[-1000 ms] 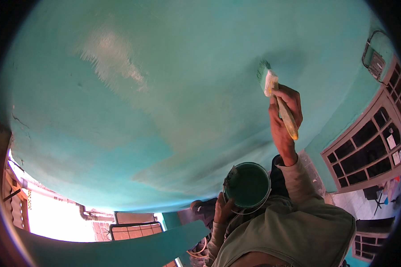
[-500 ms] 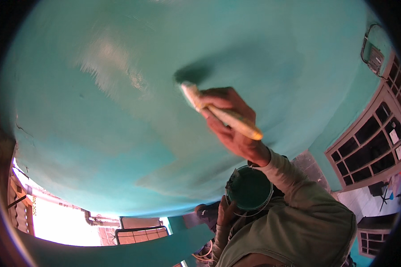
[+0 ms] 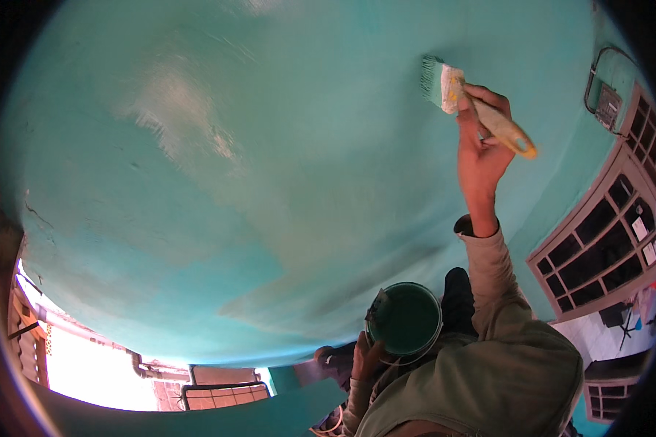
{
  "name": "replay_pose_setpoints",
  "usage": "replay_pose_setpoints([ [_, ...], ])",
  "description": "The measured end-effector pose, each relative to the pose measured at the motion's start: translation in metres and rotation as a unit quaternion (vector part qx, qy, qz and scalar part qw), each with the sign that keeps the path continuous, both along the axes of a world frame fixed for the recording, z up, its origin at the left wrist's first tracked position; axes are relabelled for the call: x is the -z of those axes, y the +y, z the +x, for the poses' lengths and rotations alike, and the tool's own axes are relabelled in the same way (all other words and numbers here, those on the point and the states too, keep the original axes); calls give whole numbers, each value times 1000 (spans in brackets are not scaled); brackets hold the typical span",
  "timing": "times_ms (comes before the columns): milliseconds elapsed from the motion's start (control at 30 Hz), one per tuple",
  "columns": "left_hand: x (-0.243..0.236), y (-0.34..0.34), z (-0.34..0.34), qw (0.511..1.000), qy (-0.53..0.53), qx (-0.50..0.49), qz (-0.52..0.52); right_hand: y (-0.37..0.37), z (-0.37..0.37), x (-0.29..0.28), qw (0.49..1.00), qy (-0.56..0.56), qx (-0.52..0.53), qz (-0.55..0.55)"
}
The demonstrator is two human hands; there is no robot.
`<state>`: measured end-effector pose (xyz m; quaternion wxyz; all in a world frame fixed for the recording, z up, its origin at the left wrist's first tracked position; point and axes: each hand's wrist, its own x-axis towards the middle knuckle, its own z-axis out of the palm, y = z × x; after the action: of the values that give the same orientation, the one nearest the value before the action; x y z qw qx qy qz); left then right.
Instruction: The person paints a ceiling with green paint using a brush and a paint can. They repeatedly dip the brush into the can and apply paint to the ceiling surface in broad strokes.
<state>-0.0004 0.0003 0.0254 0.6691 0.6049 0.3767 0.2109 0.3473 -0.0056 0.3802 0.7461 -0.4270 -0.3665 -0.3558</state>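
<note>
My right hand (image 3: 482,149) is closed round the pale, yellow-tipped handle of a wide paintbrush (image 3: 452,89), reaching up at the right. Its green-coated bristles point left and touch or nearly touch the green wall (image 3: 328,146). Low in front of my body, my left hand (image 3: 366,357) grips the side of a round paint bucket (image 3: 404,320) filled with dark green paint. A paint-smeared scraper-like flat piece (image 3: 376,306) sits at the bucket's left rim; I cannot tell its exact kind.
On the wall, a pale glossy patch (image 3: 175,109) shows at the upper left. A panelled window (image 3: 598,233) and a small grey box (image 3: 608,105) with a cable are at the right. A bright opening (image 3: 98,364) with pipes lies at lower left.
My right hand has swung the paintbrush up and to the right across the wall, arm more stretched out. The bucket in my left hand has shifted only slightly.
</note>
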Motion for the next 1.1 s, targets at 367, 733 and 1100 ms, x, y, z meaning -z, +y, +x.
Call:
replay_pose_setpoints([
  [367, -15, 0, 2, 999, -13, 8, 48, 34, -58, -6, 973, -142, -160, -81],
  [733, -21, -5, 1, 998, -55, -4, 30, 8, 14, -75, 980, 50, -191, 29],
  [1100, -15, -4, -3, 996, 6, -6, 92, 13, 19, -92, 991, -101, 87, -13],
])
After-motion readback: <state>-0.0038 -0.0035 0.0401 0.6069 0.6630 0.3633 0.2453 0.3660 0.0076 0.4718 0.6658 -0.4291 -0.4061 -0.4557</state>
